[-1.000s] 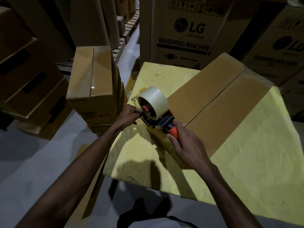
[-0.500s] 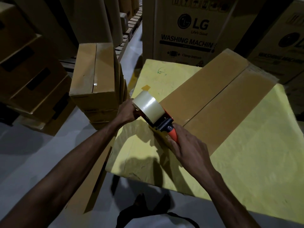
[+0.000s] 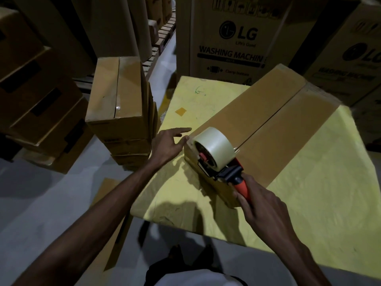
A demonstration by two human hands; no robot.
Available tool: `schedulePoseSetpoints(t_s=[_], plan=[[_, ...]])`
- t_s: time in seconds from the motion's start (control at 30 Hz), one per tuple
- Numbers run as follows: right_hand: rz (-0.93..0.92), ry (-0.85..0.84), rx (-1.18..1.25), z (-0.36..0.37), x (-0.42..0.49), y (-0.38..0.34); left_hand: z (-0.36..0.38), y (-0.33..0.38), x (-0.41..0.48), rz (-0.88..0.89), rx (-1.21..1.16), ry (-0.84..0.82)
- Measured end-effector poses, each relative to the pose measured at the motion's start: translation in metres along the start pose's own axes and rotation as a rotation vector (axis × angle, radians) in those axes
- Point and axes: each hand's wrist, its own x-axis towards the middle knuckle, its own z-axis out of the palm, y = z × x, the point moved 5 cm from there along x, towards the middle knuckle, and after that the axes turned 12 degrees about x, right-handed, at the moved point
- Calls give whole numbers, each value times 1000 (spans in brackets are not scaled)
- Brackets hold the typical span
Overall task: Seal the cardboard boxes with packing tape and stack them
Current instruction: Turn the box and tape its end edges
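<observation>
A long cardboard box (image 3: 257, 112) lies slantwise on the yellow tabletop (image 3: 309, 203), its two top flaps closed and meeting in a dark seam down the middle. The tape dispenser (image 3: 221, 172) sits on the near end of the box, right where that seam runs out, with its fat roll of clear tape (image 3: 214, 147) standing upright above the edge.

The right hand (image 3: 261, 205) has the dispenser by its orange handle (image 3: 242, 187), fingers (image 3: 247, 205) wrapped tightly round it. The left hand (image 3: 169, 143) holds nothing. Its fingers (image 3: 181, 130) are stretched out nearly straight over the tabletop, and the thumb tip touches the near corner of the box beside the roll.

Just left of the tabletop, a stack of smaller boxes (image 3: 115, 93) stands on the grey floor (image 3: 51, 203); the top one has shiny tape along its seam. Big washing-machine cartons (image 3: 233, 38) stand behind the tabletop, and more dark boxes (image 3: 37, 96) are piled at the far left.
</observation>
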Motion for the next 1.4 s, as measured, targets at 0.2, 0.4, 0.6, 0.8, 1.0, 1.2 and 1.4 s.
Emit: schedulePoseSetpoints(t_s=[0.2,0.4,0.6,0.8,1.0,1.2,1.4], plan=[[22,-1,-20,1,1,-4,44,9,-34,109,-28,85],[51,-62,-40,-1,2,-11,55,7,-35,4,-127,59],[74,-127,-98,-3,2,-16,59,2,-28,19,67,48],[77,-116,-151,-13,-12,-9,54,1,-30,45,19,45],[140,-75,-149,-24,-53,11,46,6,-29,-1,-46,80],[168,-28,-174,-29,-79,12,49,15,-39,19,42,57],[191,-43,-203,-28,-80,12,72,58,-82,260,377,-8]])
